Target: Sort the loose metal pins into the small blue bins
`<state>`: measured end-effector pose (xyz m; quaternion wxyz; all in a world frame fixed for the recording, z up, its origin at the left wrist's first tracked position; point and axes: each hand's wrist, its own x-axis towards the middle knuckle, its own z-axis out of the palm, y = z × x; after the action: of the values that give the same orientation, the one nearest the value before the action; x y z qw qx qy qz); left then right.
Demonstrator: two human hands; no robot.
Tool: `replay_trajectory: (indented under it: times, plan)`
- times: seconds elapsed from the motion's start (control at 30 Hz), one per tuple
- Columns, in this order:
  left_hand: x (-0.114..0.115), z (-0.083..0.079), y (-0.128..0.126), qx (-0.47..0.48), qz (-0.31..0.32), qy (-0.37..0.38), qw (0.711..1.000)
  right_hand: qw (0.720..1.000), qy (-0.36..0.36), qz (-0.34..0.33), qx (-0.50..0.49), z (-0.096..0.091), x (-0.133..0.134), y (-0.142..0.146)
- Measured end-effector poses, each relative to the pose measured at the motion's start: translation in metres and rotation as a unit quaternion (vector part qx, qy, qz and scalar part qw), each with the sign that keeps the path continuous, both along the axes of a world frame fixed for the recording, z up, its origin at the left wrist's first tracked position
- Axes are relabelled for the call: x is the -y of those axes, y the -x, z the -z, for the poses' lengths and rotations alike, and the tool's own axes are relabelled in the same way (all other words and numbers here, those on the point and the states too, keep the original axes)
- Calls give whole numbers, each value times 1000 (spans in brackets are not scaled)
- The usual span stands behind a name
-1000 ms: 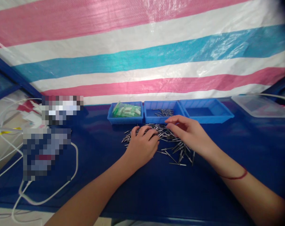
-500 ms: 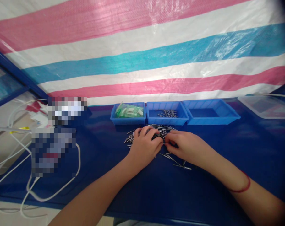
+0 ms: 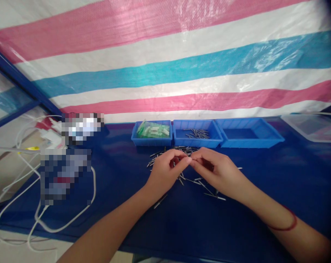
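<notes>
A heap of small metal pins (image 3: 181, 150) lies on the blue table (image 3: 264, 190) just in front of three blue trays. My left hand (image 3: 166, 171) and my right hand (image 3: 217, 170) are raised slightly over the heap, fingertips meeting at its middle. Both hands are closed in a pinch on what looks like a single pin held between them; it is too small to make out clearly. Loose pins lie scattered under and around both hands.
The left blue tray (image 3: 151, 140) holds green-and-white packets, the middle tray (image 3: 196, 140) several pins, the right tray (image 3: 250, 140) shows only its floor. A clear plastic box (image 3: 310, 126) sits far right. White cables (image 3: 64, 219) loop at the left. A striped tarp hangs behind.
Both hands have lifted off the pin heap and brought their fingertips together in a pinch. The camera has shifted a little, moving the scene rightward and down.
</notes>
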<state>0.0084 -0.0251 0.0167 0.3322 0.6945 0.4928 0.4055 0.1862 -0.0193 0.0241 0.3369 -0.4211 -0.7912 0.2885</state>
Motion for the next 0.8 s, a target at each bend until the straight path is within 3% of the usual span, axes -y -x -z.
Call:
replay_trajectory:
  times: [0.17, 0.3, 0.6, 0.8]
  plan:
    - [2, -4, 1, 17, -4, -24, 1000, 996, 69, 20, -45, 7, 1, 3]
    - [2, -6, 2, 24, -7, -44, 999, 991, 122, -5, -62, 5, 1, 5]
    - [-2, 1, 6, 2, -9, -74, 997, 970, 106, 81, -203, 0, 4, 10]
    - [-2, -2, 5, -20, 46, -78, 996, 984, 29, 79, -155, 1, 9, 7]
